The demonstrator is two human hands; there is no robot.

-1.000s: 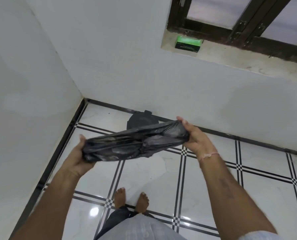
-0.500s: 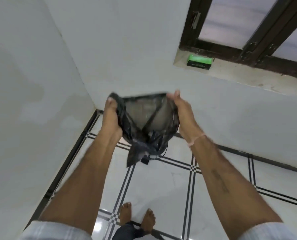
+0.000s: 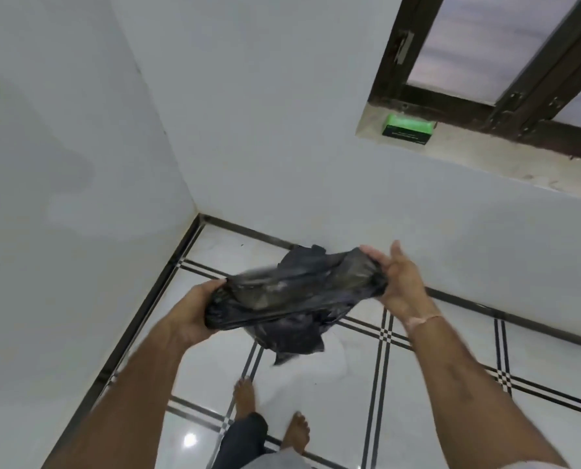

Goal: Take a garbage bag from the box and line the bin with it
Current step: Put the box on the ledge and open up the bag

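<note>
A black garbage bag (image 3: 292, 299) hangs stretched between both hands above the tiled floor, its body billowing and blurred. My left hand (image 3: 197, 313) grips the bag's left edge. My right hand (image 3: 394, 279) grips the right edge, with some fingers extended. A green and black box (image 3: 407, 128) lies on the window sill at the upper right, well away from both hands. A dark shape behind the bag near the wall (image 3: 312, 250) may be the bin; the bag hides most of it.
White walls meet in a corner (image 3: 197, 211) on the left. The floor (image 3: 451, 350) is white tile with black lines. My bare feet (image 3: 268, 411) stand below the bag. A dark window frame (image 3: 451, 103) sits above the sill.
Both hands came down from chest height toward the floor and moved apart, spreading the bag wider. The bag now flaps low instead of being held up in front of the wall.
</note>
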